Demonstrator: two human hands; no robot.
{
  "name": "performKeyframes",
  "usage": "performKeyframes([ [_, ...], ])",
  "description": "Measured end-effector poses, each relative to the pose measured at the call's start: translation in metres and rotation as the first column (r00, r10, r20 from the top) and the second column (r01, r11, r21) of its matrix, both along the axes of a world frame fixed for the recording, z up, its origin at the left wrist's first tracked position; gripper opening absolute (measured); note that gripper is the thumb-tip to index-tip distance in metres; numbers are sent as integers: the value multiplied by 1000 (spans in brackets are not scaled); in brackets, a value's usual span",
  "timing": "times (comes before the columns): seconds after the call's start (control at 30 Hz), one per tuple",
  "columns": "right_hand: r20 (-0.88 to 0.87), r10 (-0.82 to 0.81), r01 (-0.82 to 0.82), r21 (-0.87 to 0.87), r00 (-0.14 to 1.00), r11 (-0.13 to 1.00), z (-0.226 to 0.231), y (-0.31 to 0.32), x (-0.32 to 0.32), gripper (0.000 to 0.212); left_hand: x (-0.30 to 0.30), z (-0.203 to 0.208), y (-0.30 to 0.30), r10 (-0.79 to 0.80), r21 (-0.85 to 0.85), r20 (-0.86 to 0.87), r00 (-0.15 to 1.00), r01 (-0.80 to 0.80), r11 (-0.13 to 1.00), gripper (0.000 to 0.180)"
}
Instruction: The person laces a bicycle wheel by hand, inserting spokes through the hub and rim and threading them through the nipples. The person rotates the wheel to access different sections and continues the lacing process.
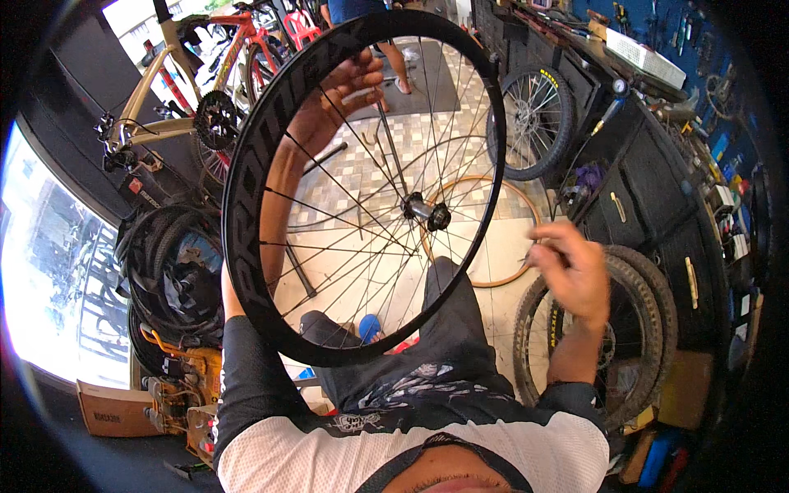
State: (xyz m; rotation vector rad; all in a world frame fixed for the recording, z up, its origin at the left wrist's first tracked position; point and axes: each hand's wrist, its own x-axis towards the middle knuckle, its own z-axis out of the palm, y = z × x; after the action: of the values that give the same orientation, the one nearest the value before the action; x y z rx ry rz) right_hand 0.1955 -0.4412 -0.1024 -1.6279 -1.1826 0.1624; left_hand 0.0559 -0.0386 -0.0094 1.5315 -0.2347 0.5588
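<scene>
A black deep-rimmed bicycle wheel [246,177] without a tyre stands tilted in front of me, large lettering on its rim. Thin black spokes run to its dark hub [426,212]. My left forearm passes behind the rim. Through the spokes, my left hand [349,86] shows at the far left part of the rim, fingers curved and holding it from behind; the thumb is hidden. To the right of the wheel, my right hand [571,267] is raised clear of the rim, thumb and fingertips pinched together. Whatever sits in that pinch is too small to name.
Mountain bike tyres [649,329] lean at the lower right, and another tyred wheel [534,123] beyond them. Black drawers [649,189] line the right. A tan hoop [514,189] lies on the floor. Bicycles [177,123], hanging tyres [160,271] and a yellow machine [193,378] fill the left. A person [362,8] stands ahead.
</scene>
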Motion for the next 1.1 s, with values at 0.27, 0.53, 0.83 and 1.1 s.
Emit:
performKeyframes([
  [0.27, 189, 23, -61, 195, 982, 979, -33, 124, -28, 19, -9, 4, -20, 147, -23, 0, 989, -146, 989, 36],
  [0.53, 228, -31, -20, 218, 973, 976, -33, 139, -34, 22, -8, 1, -40, 177, -117, 7, 984, -175, 978, 46],
  [0.83, 210, -19, -23, 196, 978, 980, -28, 135, -35, 23, -8, 5, -41, 144, -156, -37, 989, -148, 977, 45],
  [1.1, 175, -38, -8, 251, 984, 968, -37, 138, -32, 23, 1, 8, -50, 69, -133, -48, 996, -75, 988, 42],
])
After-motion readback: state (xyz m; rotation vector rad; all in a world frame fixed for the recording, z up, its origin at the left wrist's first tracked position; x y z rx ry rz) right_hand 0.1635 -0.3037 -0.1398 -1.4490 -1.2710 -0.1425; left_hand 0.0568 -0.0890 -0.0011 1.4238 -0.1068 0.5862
